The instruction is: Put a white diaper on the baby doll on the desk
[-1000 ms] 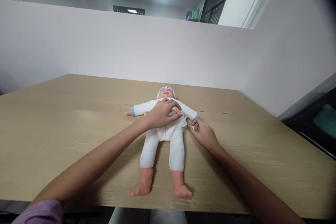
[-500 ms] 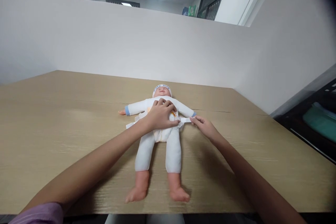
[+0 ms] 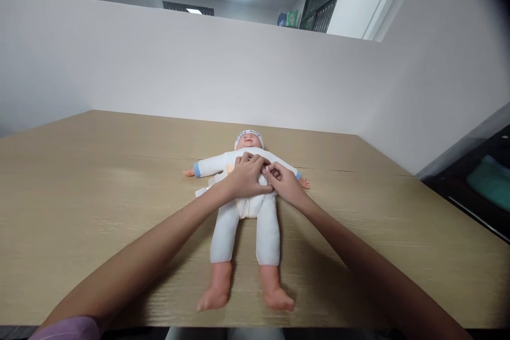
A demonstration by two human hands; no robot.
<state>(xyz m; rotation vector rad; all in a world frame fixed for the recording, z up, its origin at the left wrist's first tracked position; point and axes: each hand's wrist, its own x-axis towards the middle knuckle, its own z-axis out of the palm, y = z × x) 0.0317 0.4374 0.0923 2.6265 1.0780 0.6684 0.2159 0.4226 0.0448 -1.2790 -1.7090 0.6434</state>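
A baby doll (image 3: pixel 268 234) in white clothes lies on its back, feet toward me, with a white diaper (image 3: pixel 249 208) around its hips. My left hand (image 3: pixel 247 178) lies over the front of the diaper, fingers spread and thumb apart, pressing on it. Close against its thumb side, my right hand (image 3: pixel 286 185) pinches the white diaper tab (image 3: pixel 267 169) at the waist; only a bit of the tab shows between the fingertips. The opposite side tab (image 3: pixel 201 191) sticks out loose on the left, partly behind my left forearm.
The doll lies on a wide wood-coloured table (image 3: pixel 119 212). Behind it rises a pale partition wall (image 3: pixel 219 69). At the right edge is a dark object with something green inside (image 3: pixel 492 183).
My right hand has brought the tab inward from the doll's right-hand side in view, across to the diaper's front beside my left hand. My left hand stays on the diaper.
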